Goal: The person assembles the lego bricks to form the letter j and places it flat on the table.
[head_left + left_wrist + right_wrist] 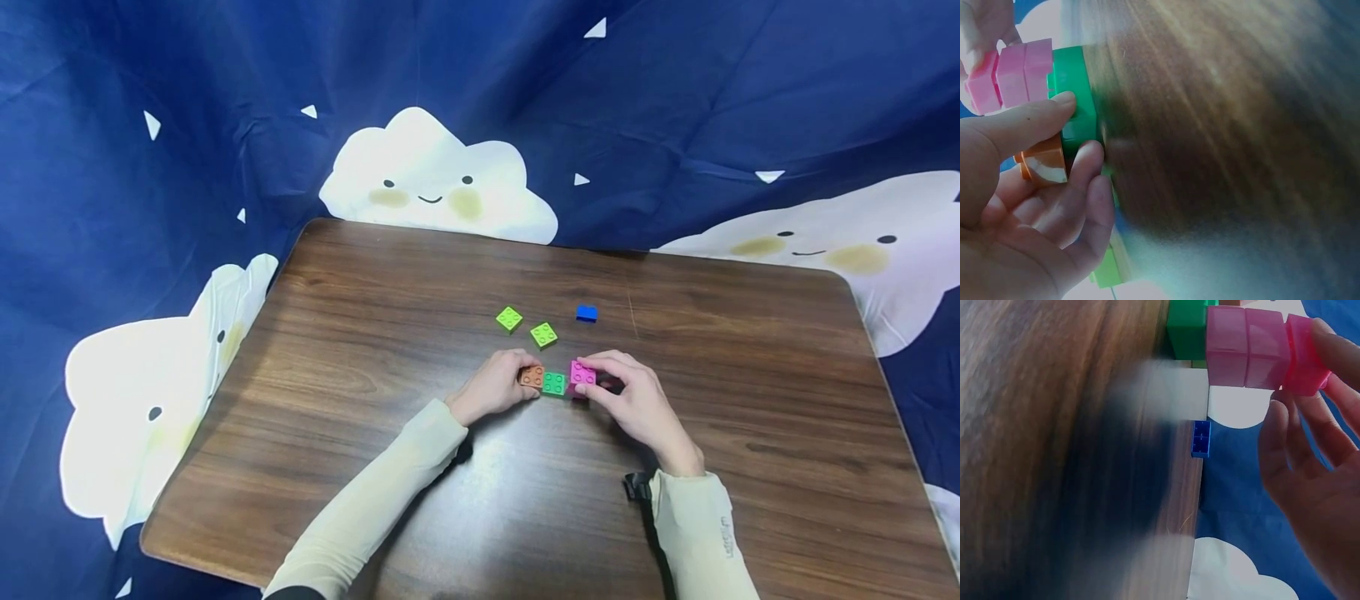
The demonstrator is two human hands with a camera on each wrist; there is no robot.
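Observation:
In the head view, my left hand (497, 385) grips the left end of a long green brick (554, 383), around where an orange brick (532, 377) sits on it. The left wrist view shows the thumb against the green brick (1079, 100) and fingers on its other side near the orange brick (1046, 164). My right hand (637, 398) pinches the top pink brick (1305, 353) between thumb and fingers. Below it, two paler pink bricks (1247, 347) are stacked on the green brick's right end. A narrow gap shows under the top pink brick, partly hidden by fingers.
Two lime green bricks (543, 335) lie on the brown wooden table (375, 333) beyond the hands. A blue brick (587, 313) lies to their right. A dark blue curtain (225, 67) with white clouds hangs behind the table's far edge.

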